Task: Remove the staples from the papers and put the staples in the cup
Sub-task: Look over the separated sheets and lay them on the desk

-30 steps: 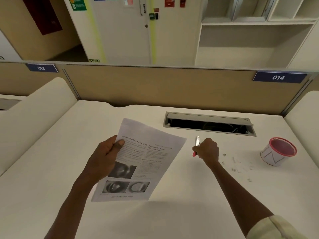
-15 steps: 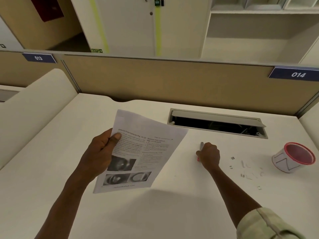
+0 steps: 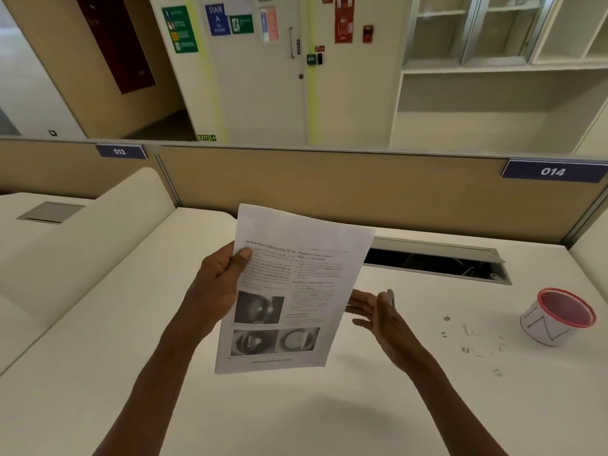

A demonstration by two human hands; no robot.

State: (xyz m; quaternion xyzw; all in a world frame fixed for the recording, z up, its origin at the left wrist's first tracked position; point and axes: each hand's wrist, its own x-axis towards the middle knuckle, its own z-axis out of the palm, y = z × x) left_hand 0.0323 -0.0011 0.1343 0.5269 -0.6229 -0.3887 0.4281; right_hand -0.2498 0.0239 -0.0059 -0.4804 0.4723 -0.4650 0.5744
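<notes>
Raised off the white desk [image 3: 164, 324] since a second before, the right hand [image 3: 383, 319] had swung in beside the papers [image 3: 296, 287], fingers straight, a slim remover [image 3: 390, 297] apparently under the thumb. Papers stood upright, long axis vertical, pinched at their left edge by the left hand [image 3: 218, 284]. Loose staples [image 3: 467, 337] lay right of that hand, short of the red-rimmed cup [image 3: 559, 319].

We see our two forearms bare from the frame's lower edge up, the left hand [image 3: 217, 284] toward nine o'clock, the right hand [image 3: 381, 315] toward three, neither wearing rings, watch or glove.
</notes>
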